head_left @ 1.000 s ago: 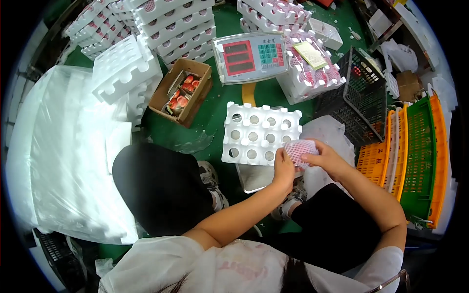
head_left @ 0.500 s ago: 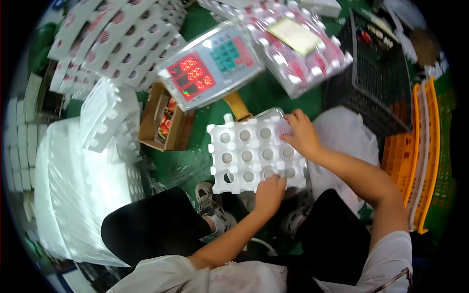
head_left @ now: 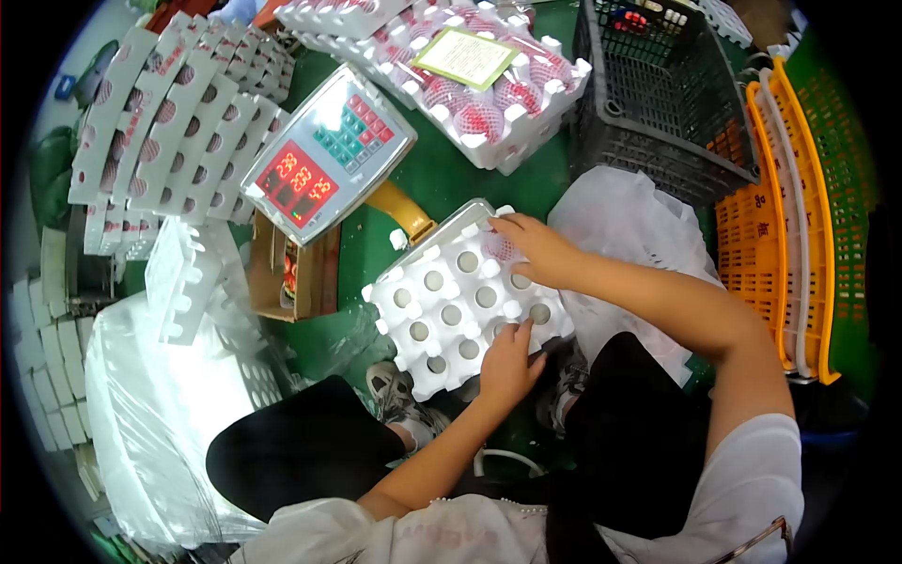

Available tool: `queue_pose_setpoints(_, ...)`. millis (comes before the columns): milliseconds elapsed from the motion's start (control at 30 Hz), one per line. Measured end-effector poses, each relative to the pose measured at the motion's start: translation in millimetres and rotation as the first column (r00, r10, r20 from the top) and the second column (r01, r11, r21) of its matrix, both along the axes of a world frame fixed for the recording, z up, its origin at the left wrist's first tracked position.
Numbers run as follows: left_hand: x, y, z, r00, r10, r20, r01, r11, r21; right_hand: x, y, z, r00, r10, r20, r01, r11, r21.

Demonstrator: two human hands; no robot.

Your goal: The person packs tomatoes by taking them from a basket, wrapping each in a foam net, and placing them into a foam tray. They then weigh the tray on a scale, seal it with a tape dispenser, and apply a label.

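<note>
A white foam tray with rows of round hollows sits on the steel plate of a weighing scale. At its far right corner, my right hand has its fingers closed around a round fruit in pink foam netting, which sits at a corner hollow. My left hand grips the tray's near edge, fingers over the rim and thumb apart. The other visible hollows hold nothing. Red digits glow on the scale's display, which stands on a yellow post.
Behind the scale stands a foam box of netted fruit with a label card. A black crate and orange crates are at right, beside a white plastic bag. Left are stacked foam trays, a cardboard box and wrapped foam.
The whole view has shifted and turned, so the tray looks rotated. Different numbers show on the scale's display. My right hand stays on the netted fruit, my left on the tray's near edge.
</note>
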State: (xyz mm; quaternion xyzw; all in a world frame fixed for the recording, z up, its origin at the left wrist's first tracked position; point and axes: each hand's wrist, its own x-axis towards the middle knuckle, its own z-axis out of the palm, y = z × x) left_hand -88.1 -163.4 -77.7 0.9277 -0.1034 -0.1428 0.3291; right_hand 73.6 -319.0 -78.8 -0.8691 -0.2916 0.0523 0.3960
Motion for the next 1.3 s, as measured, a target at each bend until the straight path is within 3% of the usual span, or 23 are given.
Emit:
queue_pose_setpoints(100,10.0,-0.9,24.3,0.958,0.016,0.287,0.023,0.991,-0.130,-18.8,-53.7,78.8,0.977,-0.131,0.168,0.137,0.990,-0.024)
queue_pose_setpoints(133,16.1,-2.7,30.1,0.949,0.035,0.314,0.031,0.979,-0.201,-26.0,-80.3,99.3,0.930,-0.254,0.267,0.235,0.967,0.101)
queue_pose_setpoints(200,33.6,-4.6,31.9,0.892,-0.001,0.452,0.075,0.987,-0.145,-46.8,-134.3,119.2,0.776,-0.629,-0.043,0.605,0.724,0.330)
queue_pose_setpoints(233,47.0,-8.9,35.7,0.897,0.013,0.441,0.068,0.984,-0.168,-54.8,-160.8,99.1,0.638,-0.756,-0.145,0.702,0.494,0.512)
queue_pose_setpoints(300,80.8,-17.0,29.5,0.823,-0.085,0.561,0.111,0.994,-0.013,-94.2,-221.4,61.4,0.482,-0.736,-0.475,0.861,0.299,0.411)
queue_pose_setpoints(367,104.4,-13.4,-4.8,0.874,-0.226,0.431,0.165,0.971,0.176,-132.9,-236.7,25.2,0.361,-0.534,-0.765,0.890,0.443,0.110)
queue_pose_setpoints(433,110.6,-22.7,-7.8,0.788,-0.337,0.515,0.208,0.933,0.292,-153.4,-218.8,-28.8,0.173,-0.411,-0.895,0.822,0.561,-0.100)
queue_pose_setpoints(467,110.9,-24.2,-8.9,0.794,-0.357,0.492,0.227,0.925,0.305,-162.7,-211.8,-64.3,0.325,-0.664,-0.673,0.719,0.636,-0.280)
queue_pose_setpoints(500,111.3,-25.0,-7.9,0.798,-0.366,0.479,0.242,0.922,0.302,-168.7,-206.5,-87.2,0.499,-0.783,-0.372,0.615,0.623,-0.483)
queue_pose_setpoints(600,105.1,-18.1,1.5,0.825,-0.349,0.444,0.246,0.930,0.275,-155.9,-183.7,-82.7,0.328,-0.944,-0.033,0.908,0.325,-0.266)
queue_pose_setpoints(700,72.0,-33.4,12.0,0.812,-0.260,0.523,0.233,0.965,0.118,-146.4,-168.9,-45.9,0.312,-0.949,0.042,0.949,0.313,0.022)
queue_pose_setpoints(733,60.8,-51.6,20.6,0.814,-0.279,0.510,0.335,0.942,-0.020,-149.3,-169.1,-56.5,0.388,-0.913,0.125,0.922,0.385,-0.050)
queue_pose_setpoints(767,49.6,-73.4,31.7,0.819,-0.291,0.495,0.417,0.894,-0.164,-156.5,-167.2,-66.1,0.461,-0.886,0.052,0.874,0.443,-0.199)
queue_pose_setpoints(833,47.4,-119.6,48.3,0.643,-0.539,0.543,0.668,0.742,-0.054,-173.5,-170.6,-79.5,0.585,-0.803,-0.116,0.678,0.563,-0.473)
queue_pose_setpoints(933,64.1,-177.9,4.6,0.426,-0.720,0.548,0.835,0.546,0.067,-201.8,-200.7,-87.2,0.342,-0.928,-0.151,0.720,0.362,-0.592)
queue_pose_setpoints(967,73.6,-181.0,-18.2,0.369,-0.913,0.175,0.883,0.403,0.239,-210.9,-211.3,-67.0,0.273,-0.949,-0.160,0.612,0.300,-0.732)
queue_pose_setpoints(1000,81.4,-181.5,-34.0,0.287,-0.929,-0.235,0.920,0.199,0.339,-217.4,-224.8,-44.6,0.205,-0.967,-0.154,0.478,0.236,-0.846)
queue_pose_setpoints(1067,78.8,-171.8,-35.1,0.344,-0.895,-0.284,0.898,0.226,0.376,-246.3,-262.1,-54.4,0.099,-0.990,-0.104,0.361,0.134,-0.923)
queue_pose_setpoints(1100,76.9,-164.0,-39.0,0.317,-0.902,-0.294,0.894,0.181,0.411,-249.0,-268.9,-37.2,-0.020,-0.996,-0.092,0.378,0.078,-0.923)
queue_pose_setpoints(1167,72.0,-148.1,-49.8,0.270,-0.909,-0.319,0.872,0.090,0.481,-244.0,-272.0,-4.7,-0.084,-0.996,-0.017,0.479,-0.025,-0.877)
queue_pose_setpoints(1200,67.2,-150.9,-34.5,0.242,-0.893,-0.380,0.843,0.000,0.538,-237.3,-264.1,11.6,-0.011,-0.996,0.087,0.625,-0.074,-0.777)
queue_pose_setpoints(1233,65.2,-153.9,-20.2,0.250,-0.914,-0.319,0.825,0.028,0.564,-226.6,-251.1,22.3,0.041,-0.978,0.203,0.753,-0.103,-0.650)
queue_pose_setpoints(1300,59.5,-159.8,2.9,0.261,-0.945,-0.196,0.792,0.094,0.603,-205.1,-232.4,19.9,0.196,-0.972,0.131,0.929,0.141,-0.343)
